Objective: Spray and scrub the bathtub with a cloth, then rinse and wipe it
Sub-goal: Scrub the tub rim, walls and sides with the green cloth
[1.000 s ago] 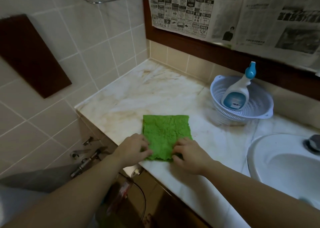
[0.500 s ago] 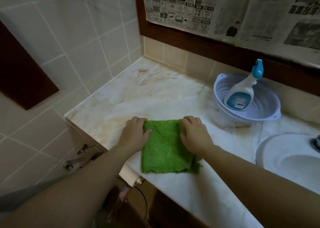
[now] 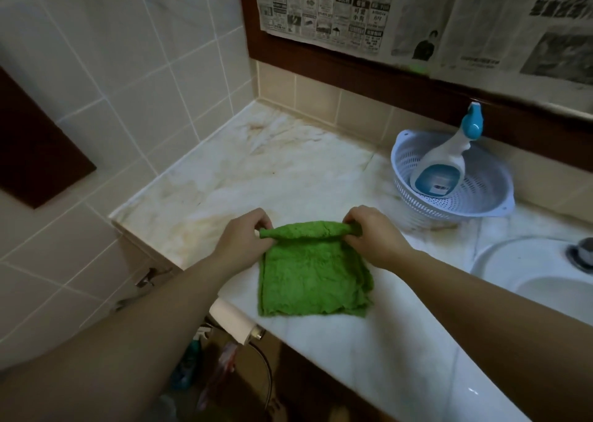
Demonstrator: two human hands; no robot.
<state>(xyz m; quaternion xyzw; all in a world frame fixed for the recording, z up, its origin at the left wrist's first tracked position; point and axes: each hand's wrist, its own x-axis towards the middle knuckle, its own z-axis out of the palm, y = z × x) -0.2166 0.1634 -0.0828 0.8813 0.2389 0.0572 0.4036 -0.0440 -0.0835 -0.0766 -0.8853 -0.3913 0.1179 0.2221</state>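
1. We see the green cloth [image 3: 313, 275] lying on the marble counter [image 3: 256, 177], close to its front edge, with its far edge rolled into a tube.
2. Our left hand [image 3: 244, 237] pinches the left end of that roll, fingers curled round it; our right hand [image 3: 373, 234] grips the right end the same way.
3. Both forearms reach in from the bottom of the view, and the hands sit level with each other on either side of the cloth.
4. To the right and further back stands a white perforated basket [image 3: 481, 203], well apart from the cloth, with a spray bottle [image 3: 441, 168] leaning inside it, blue nozzle up.
5. A white sink [image 3: 500, 258] lies at the right edge, and newspaper [image 3: 337, 7] hangs on the wall behind.
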